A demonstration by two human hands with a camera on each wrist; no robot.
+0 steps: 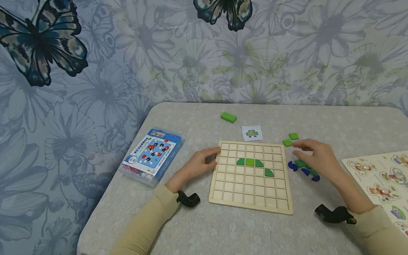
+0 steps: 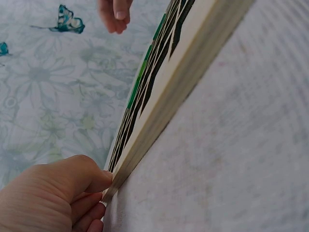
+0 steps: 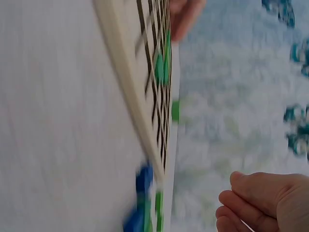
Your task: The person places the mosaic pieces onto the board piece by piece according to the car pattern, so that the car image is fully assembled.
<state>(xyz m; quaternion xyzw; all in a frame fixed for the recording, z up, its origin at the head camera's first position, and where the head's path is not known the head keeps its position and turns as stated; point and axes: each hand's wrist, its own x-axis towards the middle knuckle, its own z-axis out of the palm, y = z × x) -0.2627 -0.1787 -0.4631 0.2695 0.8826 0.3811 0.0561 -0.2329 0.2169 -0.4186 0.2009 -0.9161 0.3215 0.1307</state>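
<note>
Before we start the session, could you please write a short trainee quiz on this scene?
1. How many green pieces sit on the grid board?
2. True or false: the right hand touches the grid board.
3. Which lies nearer the printed card: (a) the blue box or (b) the green block?

Key:
1. Four.
2. False; the left hand touches its edge, while the right hand is apart from it.
3. (b).
</note>
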